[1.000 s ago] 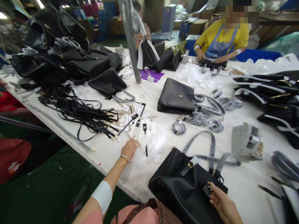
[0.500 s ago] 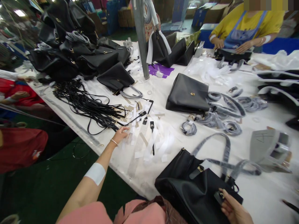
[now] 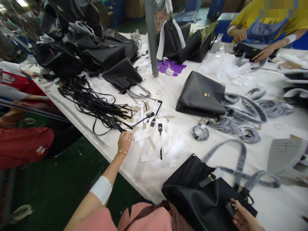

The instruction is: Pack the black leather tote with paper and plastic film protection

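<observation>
While left hand [image 3: 125, 140] touches straps [image 3: 96, 107], right hand [image 3: 243, 218] — gripping handbag [image 3: 197, 192]

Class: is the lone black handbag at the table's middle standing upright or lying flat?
Lying flat. The handbag rests on its broad side on the white table, its gold clasp facing up.

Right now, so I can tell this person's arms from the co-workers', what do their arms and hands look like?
Left hand bare, a thin bracelet at the wrist, a white band round the forearm, pink sleeve above. Right hand bare; its wrist is out of view.
</observation>
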Tool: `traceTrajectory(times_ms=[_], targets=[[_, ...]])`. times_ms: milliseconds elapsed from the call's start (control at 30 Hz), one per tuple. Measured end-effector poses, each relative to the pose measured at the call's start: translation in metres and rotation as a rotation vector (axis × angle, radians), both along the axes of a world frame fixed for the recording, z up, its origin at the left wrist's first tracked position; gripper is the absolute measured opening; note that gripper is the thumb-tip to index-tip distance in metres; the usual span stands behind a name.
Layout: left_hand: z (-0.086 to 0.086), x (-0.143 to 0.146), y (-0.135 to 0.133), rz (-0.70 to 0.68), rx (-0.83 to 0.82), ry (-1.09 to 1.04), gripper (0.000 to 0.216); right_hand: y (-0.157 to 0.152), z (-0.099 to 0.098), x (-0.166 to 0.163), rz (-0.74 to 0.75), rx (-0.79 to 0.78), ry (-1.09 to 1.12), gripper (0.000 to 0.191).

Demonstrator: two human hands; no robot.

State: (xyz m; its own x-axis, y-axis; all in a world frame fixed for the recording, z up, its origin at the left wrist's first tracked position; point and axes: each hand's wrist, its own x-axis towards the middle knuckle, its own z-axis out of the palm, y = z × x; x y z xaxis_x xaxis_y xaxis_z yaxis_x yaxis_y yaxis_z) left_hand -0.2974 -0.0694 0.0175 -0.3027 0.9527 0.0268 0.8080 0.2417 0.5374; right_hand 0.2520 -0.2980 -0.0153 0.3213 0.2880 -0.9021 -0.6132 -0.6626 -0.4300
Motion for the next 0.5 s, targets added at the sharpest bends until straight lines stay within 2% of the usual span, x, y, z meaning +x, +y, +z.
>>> traceTrajectory(times_ms=[67,133,267,333,500], targets=[[-0.001,0.020,0.001,-0.150,-0.020,0.101,0.011,0.000,0.000,0.001,0.007,0.005,-0.003,0.064],[-0.005,0.039,0.007,-0.244,-0.077,0.111,0.008,0.000,0.000,0.001,0.017,0.017,-0.001,0.063],[-0.016,0.068,0.025,-0.251,-0.172,0.099,0.018,0.000,0.000,0.000,0.053,0.040,-0.035,0.061],[-0.021,0.081,0.026,-0.243,-0.215,0.077,0.016,0.001,0.000,0.000,0.078,0.050,-0.054,0.061],[-0.027,0.117,-0.003,-0.281,-0.322,-0.073,0.005,0.003,0.001,-0.001,0.000,0.008,-0.015,0.065]])
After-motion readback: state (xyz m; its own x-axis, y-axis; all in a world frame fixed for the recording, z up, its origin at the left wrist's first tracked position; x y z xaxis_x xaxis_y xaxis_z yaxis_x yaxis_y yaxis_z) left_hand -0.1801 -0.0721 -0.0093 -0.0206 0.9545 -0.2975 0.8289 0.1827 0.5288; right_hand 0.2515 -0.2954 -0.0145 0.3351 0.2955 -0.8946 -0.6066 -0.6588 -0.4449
